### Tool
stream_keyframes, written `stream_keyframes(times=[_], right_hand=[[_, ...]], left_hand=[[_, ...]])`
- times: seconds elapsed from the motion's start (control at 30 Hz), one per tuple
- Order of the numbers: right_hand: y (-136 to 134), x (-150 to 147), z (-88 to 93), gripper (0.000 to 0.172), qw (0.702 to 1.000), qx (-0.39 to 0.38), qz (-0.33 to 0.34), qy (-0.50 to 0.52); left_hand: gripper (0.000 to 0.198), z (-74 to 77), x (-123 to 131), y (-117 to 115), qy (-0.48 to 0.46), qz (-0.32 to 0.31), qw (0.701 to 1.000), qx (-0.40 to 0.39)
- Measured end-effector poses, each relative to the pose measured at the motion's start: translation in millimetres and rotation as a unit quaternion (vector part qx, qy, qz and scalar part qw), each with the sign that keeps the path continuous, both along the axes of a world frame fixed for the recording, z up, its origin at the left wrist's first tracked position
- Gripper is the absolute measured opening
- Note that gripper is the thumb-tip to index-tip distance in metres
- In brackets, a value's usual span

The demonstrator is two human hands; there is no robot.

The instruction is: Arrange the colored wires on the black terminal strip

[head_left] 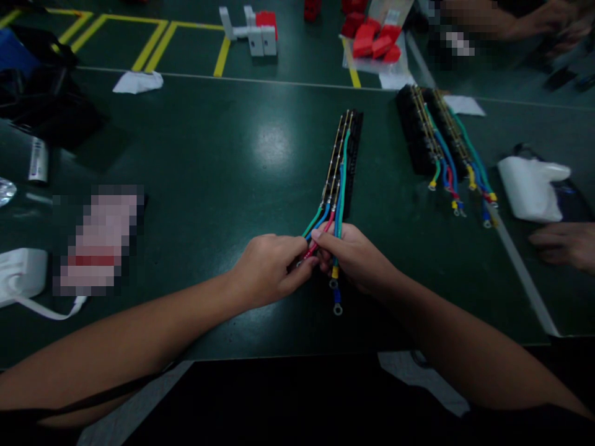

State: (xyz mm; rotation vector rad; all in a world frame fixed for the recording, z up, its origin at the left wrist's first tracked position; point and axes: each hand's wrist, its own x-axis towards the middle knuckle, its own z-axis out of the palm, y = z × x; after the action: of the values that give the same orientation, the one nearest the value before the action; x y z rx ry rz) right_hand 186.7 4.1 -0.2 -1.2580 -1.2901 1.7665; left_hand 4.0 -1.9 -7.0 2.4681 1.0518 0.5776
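Observation:
A long black terminal strip [355, 148] with brass-coloured bars lies on the green table in front of me. Red, blue and green wires run from it towards me. My left hand [274, 266] is closed around the lower ends of the wires on the left, with a red wire [328, 224] pinched at its fingertips. Thumb and fingers of my right hand [356, 254] are also closed on the wires, close against my left hand. Below the right hand hang ring terminals [337, 308] with yellow and blue sleeves. My fingers hide part of the wires.
Two similar wired strips [418, 133] lie at the right, near a white object [530, 186] and another person's hand [567, 244]. Red parts [376, 40] and grey-white blocks [263, 38] stand at the back. A phone [102, 235] and white charger [21, 272] lie left.

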Motion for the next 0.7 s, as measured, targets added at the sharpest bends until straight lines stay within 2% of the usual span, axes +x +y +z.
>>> stream_keyframes(times=[0.33, 0.7], right_hand=[[-0.1, -1.3, 0.1, 0.028, 1.0, 0.006, -0.007, -0.005], [-0.7, -0.5, 1.5, 0.028, 1.0, 0.005, -0.001, 0.002]], left_hand=[[0.019, 1.5, -1.1, -3.6, -0.029, 0.06, 0.998, 0.023], [0.025, 0.7, -1.6, -6.2, 0.003, 0.055, 0.996, 0.064]])
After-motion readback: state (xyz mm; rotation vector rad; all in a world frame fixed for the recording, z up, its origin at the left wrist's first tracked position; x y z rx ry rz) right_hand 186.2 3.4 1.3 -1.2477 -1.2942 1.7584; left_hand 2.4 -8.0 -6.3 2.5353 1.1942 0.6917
